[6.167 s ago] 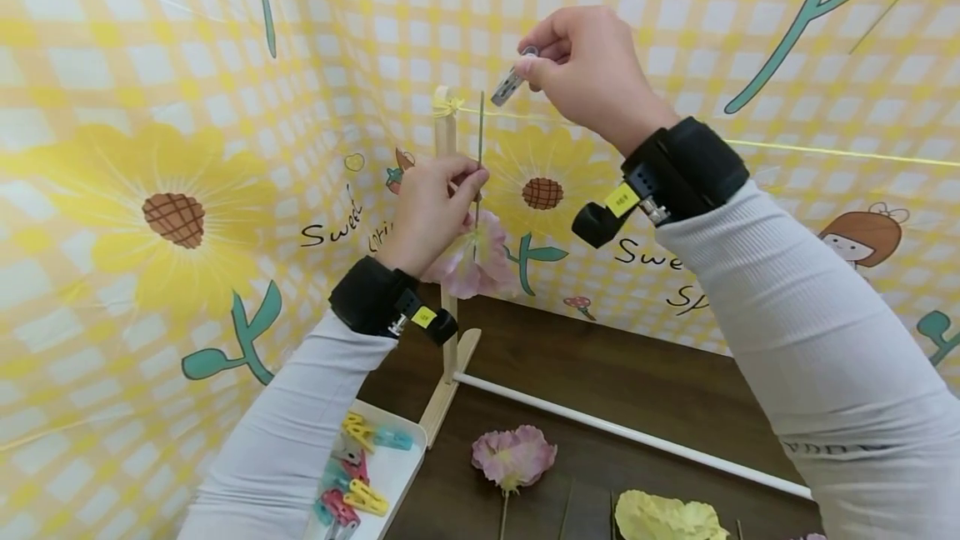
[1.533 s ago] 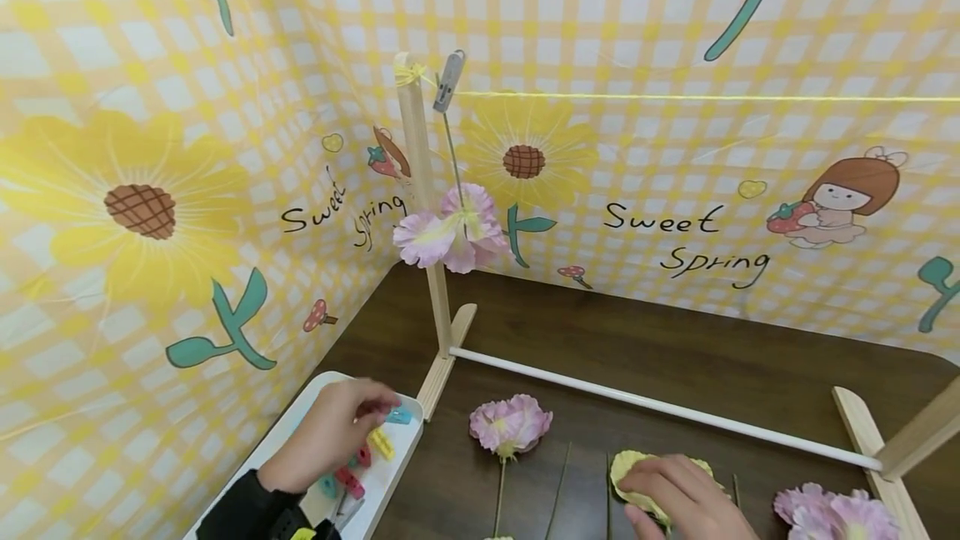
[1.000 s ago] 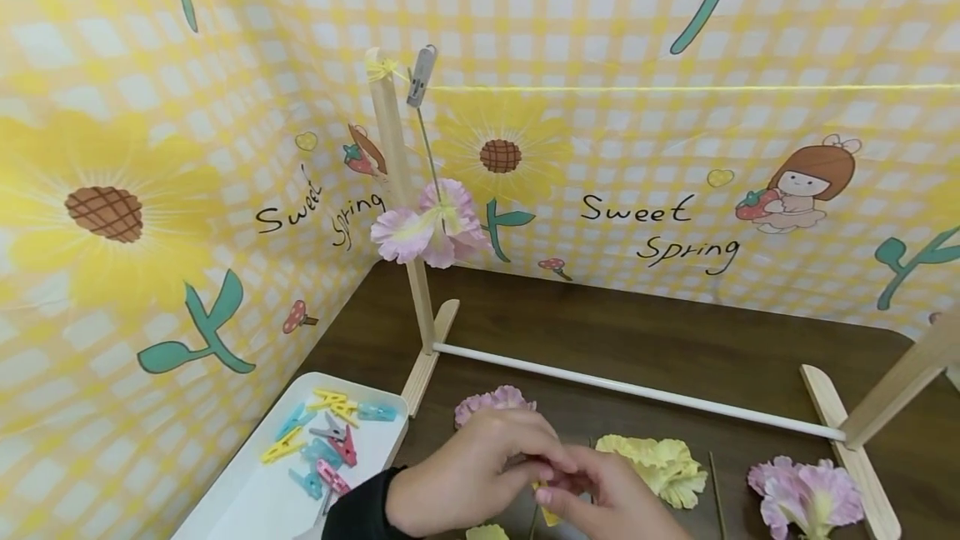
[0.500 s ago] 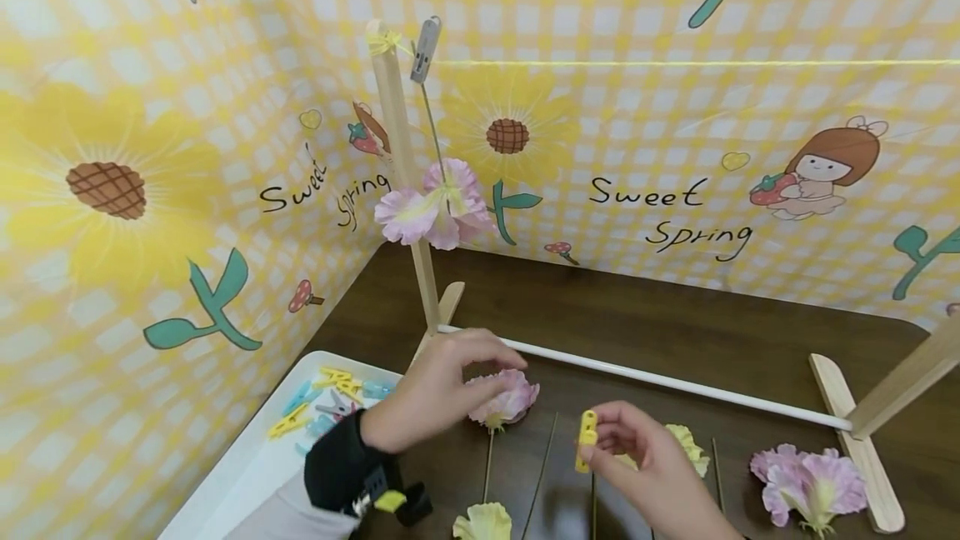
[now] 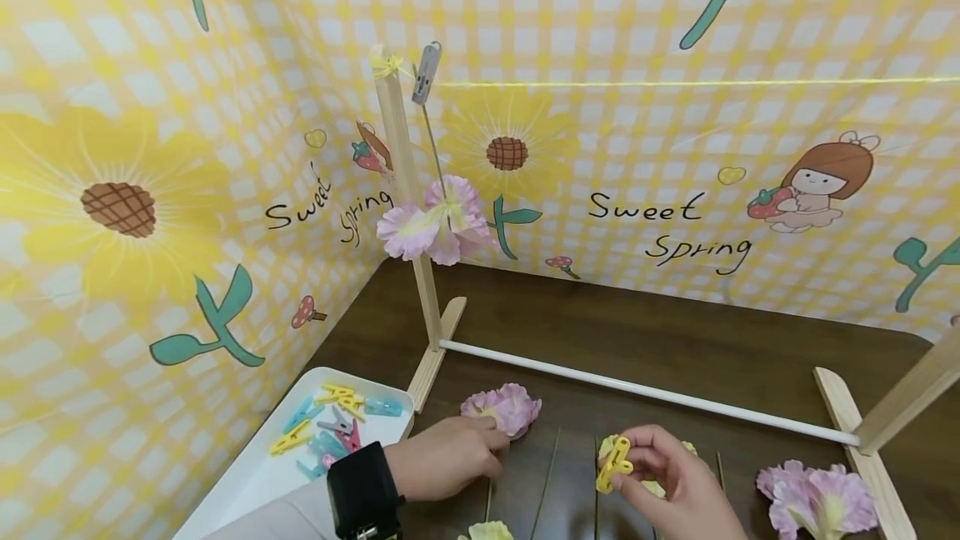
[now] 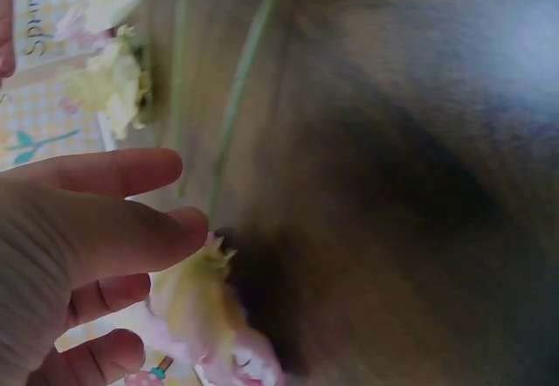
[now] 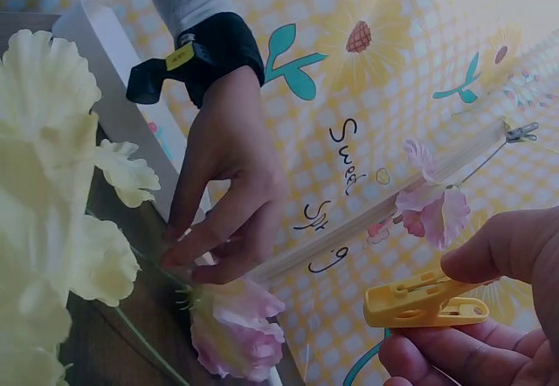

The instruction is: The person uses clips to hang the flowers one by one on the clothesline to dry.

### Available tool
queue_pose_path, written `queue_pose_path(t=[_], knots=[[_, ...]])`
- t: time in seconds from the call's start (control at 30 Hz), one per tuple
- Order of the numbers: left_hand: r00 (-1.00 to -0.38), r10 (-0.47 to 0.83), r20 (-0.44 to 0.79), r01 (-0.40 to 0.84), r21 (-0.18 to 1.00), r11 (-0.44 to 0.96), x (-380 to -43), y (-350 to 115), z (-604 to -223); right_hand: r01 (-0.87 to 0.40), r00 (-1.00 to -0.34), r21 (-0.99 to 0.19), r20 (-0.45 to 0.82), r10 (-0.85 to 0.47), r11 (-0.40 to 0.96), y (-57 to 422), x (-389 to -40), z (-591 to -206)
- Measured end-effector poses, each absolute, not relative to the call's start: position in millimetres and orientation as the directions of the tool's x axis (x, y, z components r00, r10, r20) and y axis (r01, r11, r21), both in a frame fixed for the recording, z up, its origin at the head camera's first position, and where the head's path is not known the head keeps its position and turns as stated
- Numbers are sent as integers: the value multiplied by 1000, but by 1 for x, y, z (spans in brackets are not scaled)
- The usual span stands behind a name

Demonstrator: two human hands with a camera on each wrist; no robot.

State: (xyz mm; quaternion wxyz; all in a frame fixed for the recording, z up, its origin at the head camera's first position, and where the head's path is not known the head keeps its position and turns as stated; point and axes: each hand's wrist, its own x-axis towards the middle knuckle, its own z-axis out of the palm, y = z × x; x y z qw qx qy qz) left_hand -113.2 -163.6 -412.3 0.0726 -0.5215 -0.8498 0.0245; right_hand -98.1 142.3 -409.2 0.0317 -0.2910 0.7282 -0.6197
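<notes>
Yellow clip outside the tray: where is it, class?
Low, right of centre in the head view, the right hand pinches the yellow clip, partly hiding a yellow flower.

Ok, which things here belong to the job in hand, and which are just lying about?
Likely in the job:
yellow clip, held in the right hand
pink flower near the left hand
clips in the white tray
string, wooden stand, gray clip, hanging flower
other loose flowers

Just around, apparently:
printed cloth
brown table
black wristband
</notes>
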Motion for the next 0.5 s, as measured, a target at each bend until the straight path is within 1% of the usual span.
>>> queue_pose_path(t=[0.13,0.23,0.33,0.43,0.5], knots=[[-439,896,58,880,-174,443,-111,-162,-420,-415,-816,-908,345,-464,55,143,-97,-414],[-452,892,16,880,-156,449,-109,-162,-425,-410,-825,-909,338,-452,69,143,-96,-414],[-457,889,-20,884,-125,451,-109,-163,-431,-364,-857,-926,290,-426,102,143,-95,-413],[-454,891,-22,888,-95,450,-110,-164,-434,-332,-878,-934,256,-405,128,144,-95,-413],[-452,892,-2,889,-83,450,-110,-165,-433,-348,-877,-927,271,-397,137,145,-94,-413]])
